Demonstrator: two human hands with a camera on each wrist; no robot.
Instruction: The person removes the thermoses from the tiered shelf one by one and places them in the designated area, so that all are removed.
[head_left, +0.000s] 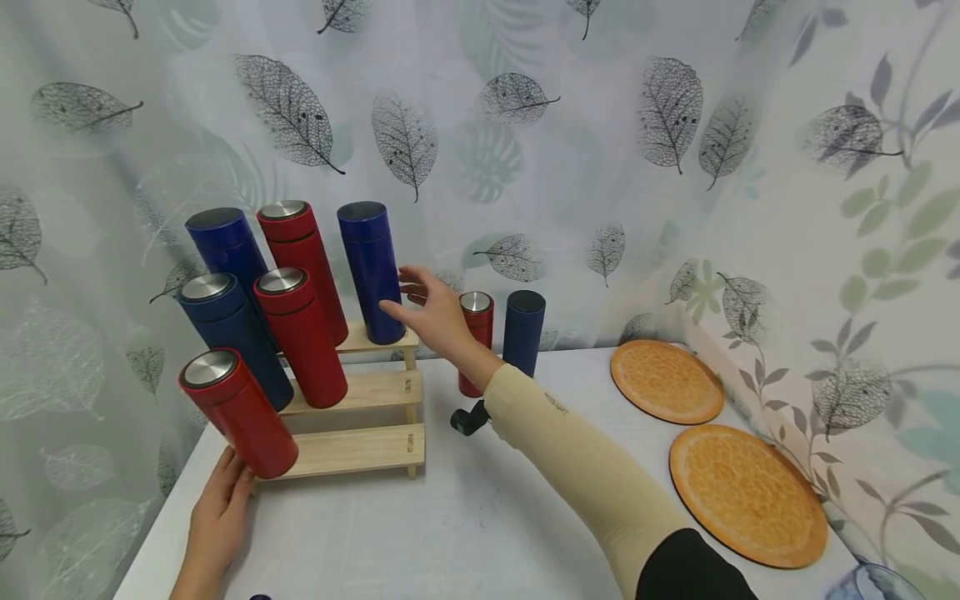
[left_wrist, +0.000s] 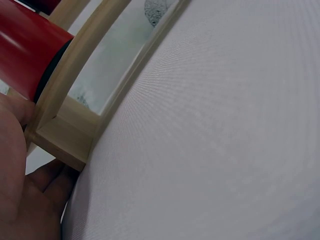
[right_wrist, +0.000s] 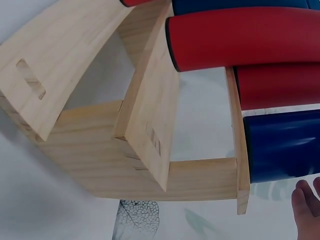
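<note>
A three-step wooden rack [head_left: 352, 450] holds several red and blue thermos bottles. My left hand [head_left: 219, 521] grips its front left corner, thumb and fingers on either side of the wood in the left wrist view. Just above that hand stands a red thermos [head_left: 243, 417] with a silver lid, on the lowest step. My right hand [head_left: 438, 317] reaches to the top step, fingers spread beside the blue thermos [head_left: 371, 275] at its right end. In the right wrist view, fingertips [right_wrist: 302, 200] appear close to that bottle's side, with a narrow gap between.
Behind my right forearm, a red thermos [head_left: 477, 321] and a dark blue thermos [head_left: 523, 329] stand on the white table [head_left: 495, 525]. Two round orange-brown mats [head_left: 667, 382] lie at the right. A leaf-print curtain [head_left: 480, 125] hangs behind everything.
</note>
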